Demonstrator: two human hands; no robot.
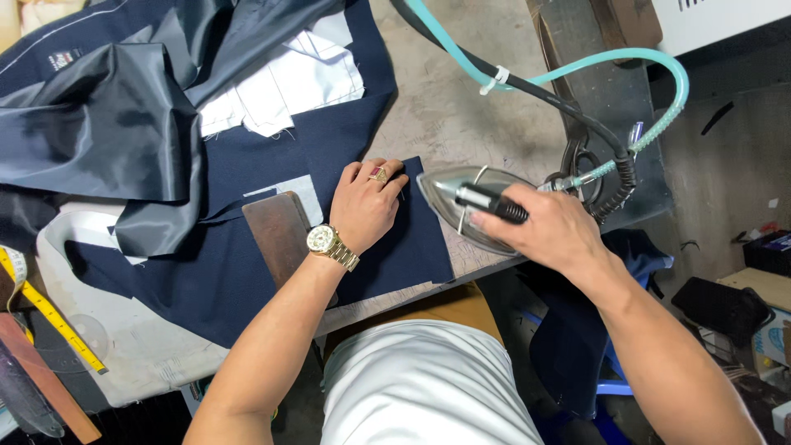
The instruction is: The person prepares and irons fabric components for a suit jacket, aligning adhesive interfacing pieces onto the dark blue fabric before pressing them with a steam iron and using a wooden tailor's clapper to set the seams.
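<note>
- Iron (461,206): at the navy cloth's (387,247) right edge, on the counter (461,107).
- Right hand (540,227): grip closed around the iron's black handle.
- Left hand (367,202): open, flat on the cloth.
- Wooden block (276,231): just beside the left wrist.
- Hose (577,66): runs to the iron.

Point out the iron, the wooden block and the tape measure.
iron (449,191): head view, shiny metal nose.
wooden block (278,231): head view, middle of its top face.
tape measure (58,320): head view, yellow strip at left edge.

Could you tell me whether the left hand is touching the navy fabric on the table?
Touching. The head view shows the left hand lying flat, palm down, on the navy fabric, fingers spread with no gap beneath them.
</note>
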